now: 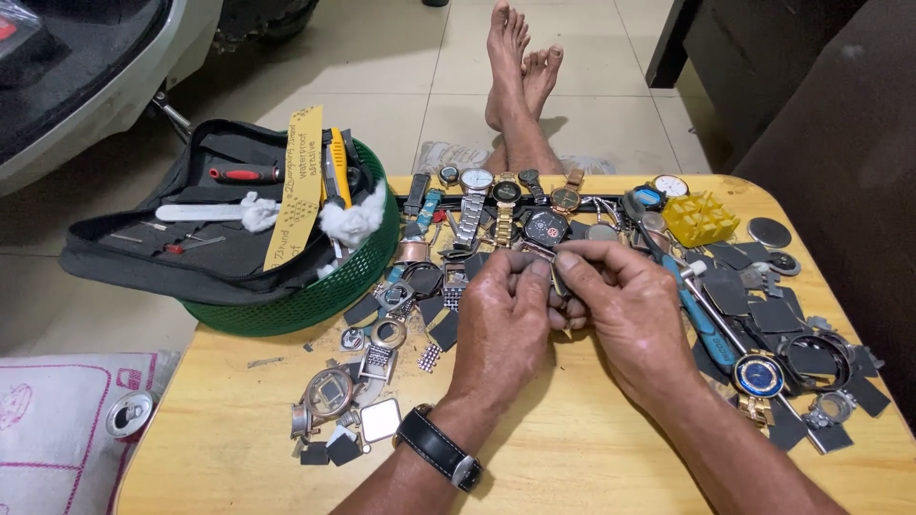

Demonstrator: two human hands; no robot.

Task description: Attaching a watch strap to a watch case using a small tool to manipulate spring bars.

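Pinching a small watch part (pixel 556 277) between both hands, left hand (pixel 506 319) and right hand (pixel 625 310) together mid-fitting; next likely calls for steady fingertip pressure.

Basket (pixel 315 296) at the bench's (pixel 572 458) far-left corner; watches (pixel 506 195) along the far edge; apparently watch parts (pixel 353 391) left, plates (pixel 773 315) right.

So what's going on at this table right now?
A person sits at a wooden table strewn with watches and watch parts. Both hands meet over the middle: the left hand and right hand pinch a small watch part between their fingertips. A green basket with a tool pouch sits at the left.
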